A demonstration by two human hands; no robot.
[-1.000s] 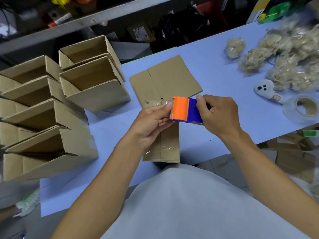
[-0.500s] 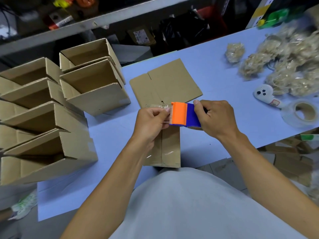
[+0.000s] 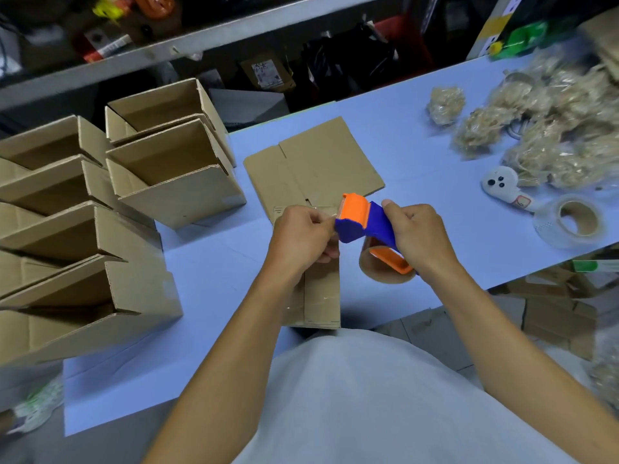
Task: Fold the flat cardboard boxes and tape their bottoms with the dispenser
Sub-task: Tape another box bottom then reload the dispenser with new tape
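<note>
Here, right hand (image 3: 420,237) clenched round dispenser (image 3: 363,222), left hand (image 3: 301,237) seemingly pinching tape over box (image 3: 318,296).

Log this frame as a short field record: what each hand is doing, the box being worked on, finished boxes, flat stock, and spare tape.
left hand: pinches the tape end at the dispenser's blade
right hand: grips the tape dispenser, tilted
box in work: folded, under the hands, seam already taped
folded boxes: stacked open at table's left
flat cardboard: lies beyond the hands
spare tape roll: on the table, far right
</note>
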